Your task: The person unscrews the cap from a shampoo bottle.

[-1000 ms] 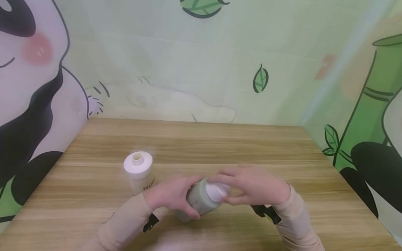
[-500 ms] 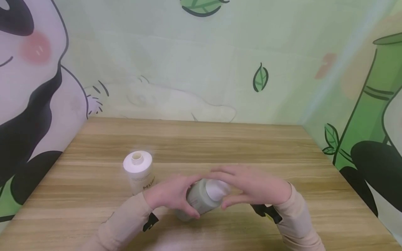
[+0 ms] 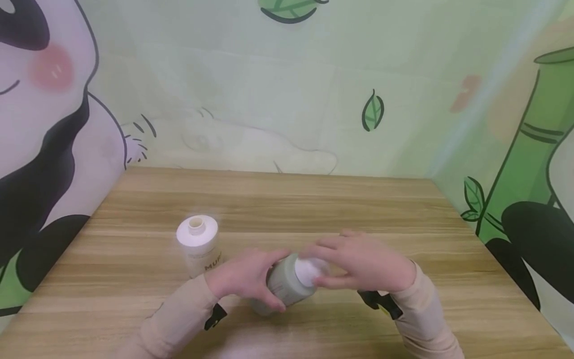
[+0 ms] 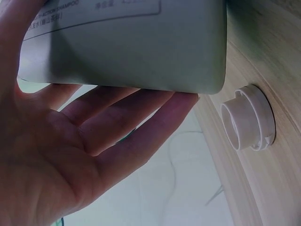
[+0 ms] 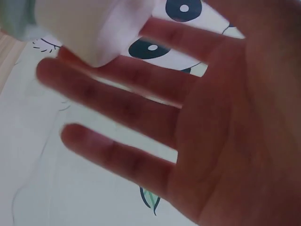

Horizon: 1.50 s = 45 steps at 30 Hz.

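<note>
My left hand (image 3: 246,274) grips the body of a pale green shampoo bottle (image 3: 287,284), which is tilted with its top to the right. In the left wrist view the bottle (image 4: 141,52) shows printed lettering. At its top, a white cap (image 3: 308,271) lies between the thumb and fingers of my right hand (image 3: 358,264). The cap (image 5: 89,28) is blurred in the right wrist view, where the other fingers of that hand stretch out. A white bottle (image 3: 197,244) with a bare open neck stands upright left of my hands.
On the wooden table (image 3: 287,209) a loose white cap-like piece with a short tube (image 4: 247,120) shows in the left wrist view; I cannot make it out from the head. A wall cloth (image 3: 287,99) with pandas and bamboo hangs behind the table.
My right hand's fingers open from the cap, spread over it, then come back around it. The left hand and the green bottle stay nearly still; the white bottle has not moved.
</note>
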Each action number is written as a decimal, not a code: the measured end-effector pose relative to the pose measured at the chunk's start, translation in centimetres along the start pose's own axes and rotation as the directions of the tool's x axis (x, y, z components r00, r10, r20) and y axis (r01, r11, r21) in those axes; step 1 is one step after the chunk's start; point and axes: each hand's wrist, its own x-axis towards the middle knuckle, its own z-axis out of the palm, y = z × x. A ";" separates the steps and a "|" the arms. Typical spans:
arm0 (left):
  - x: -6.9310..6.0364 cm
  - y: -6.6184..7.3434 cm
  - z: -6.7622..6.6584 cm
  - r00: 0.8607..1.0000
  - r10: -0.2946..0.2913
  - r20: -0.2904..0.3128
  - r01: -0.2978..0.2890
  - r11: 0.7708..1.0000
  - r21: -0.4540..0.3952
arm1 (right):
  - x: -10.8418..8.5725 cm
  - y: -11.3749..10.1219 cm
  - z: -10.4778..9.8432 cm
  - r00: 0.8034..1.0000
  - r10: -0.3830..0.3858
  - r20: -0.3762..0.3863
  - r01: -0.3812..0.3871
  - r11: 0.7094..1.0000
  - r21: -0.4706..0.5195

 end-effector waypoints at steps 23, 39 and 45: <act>0.1 -0.2 0.1 1.000 0.029 -0.007 -0.029 1.000 0.008 | 0.0 -0.2 0.4 0.988 0.148 0.051 -0.150 0.987 0.053; 0.1 -0.4 0.0 1.000 0.024 -0.008 -0.024 1.000 0.007 | 0.4 0.2 0.6 0.979 -0.192 -0.071 0.194 0.981 0.021; 0.1 -0.3 0.0 1.000 0.021 -0.005 -0.021 1.000 0.015 | 0.4 0.1 0.6 0.975 -0.212 -0.062 0.217 0.972 0.094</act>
